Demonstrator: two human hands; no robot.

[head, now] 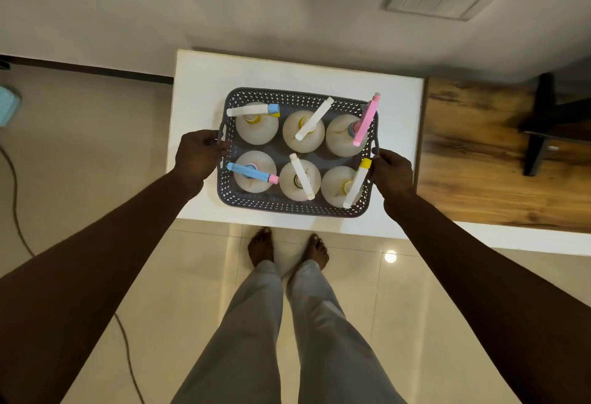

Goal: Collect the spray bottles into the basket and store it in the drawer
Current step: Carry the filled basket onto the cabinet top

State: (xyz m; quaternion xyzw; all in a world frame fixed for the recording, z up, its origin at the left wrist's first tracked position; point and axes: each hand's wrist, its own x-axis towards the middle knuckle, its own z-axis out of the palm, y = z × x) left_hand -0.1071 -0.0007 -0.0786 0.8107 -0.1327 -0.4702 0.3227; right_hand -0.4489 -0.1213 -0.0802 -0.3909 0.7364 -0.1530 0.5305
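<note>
Six spray bottles stand upright in the grey basket, two rows of three, centre frame on the white tabletop. Left grip is clamped on the basket's left handle, fingers curled round it, tips hidden behind the plastic. Right grip is closed on the right handle; a yellow-tipped nozzle sits just beside it and the fingertips tuck out of sight. From above, only bottle shoulders and nozzles show. Whether the basket rests on the tabletop or is lifted, I can't tell.
</note>
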